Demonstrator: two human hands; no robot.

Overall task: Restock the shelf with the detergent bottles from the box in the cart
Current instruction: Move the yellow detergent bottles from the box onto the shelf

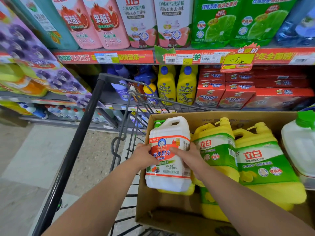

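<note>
The left hand (144, 155) is pressing its fingers (150, 147) against the left flank of the white detergent bottle (168, 155), which is lying in the left end of the box (170, 218) in the cart (102, 79). Its long axis is running away from the fingers toward the shelf (105, 57), handle and green cap farthest. The right hand (189, 154) is clasping the opposite flank, so the bottle is sitting squarely between both hands, the yellow bottles (219, 150) lying just right of it.

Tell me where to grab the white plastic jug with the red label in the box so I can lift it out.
Take the white plastic jug by its moulded loop handle at the top, coming from above. The jug lies tilted on the yellow bottles, handle end raised and unobstructed. Both hands only pinch its flat sides, a weaker grip.
</note>
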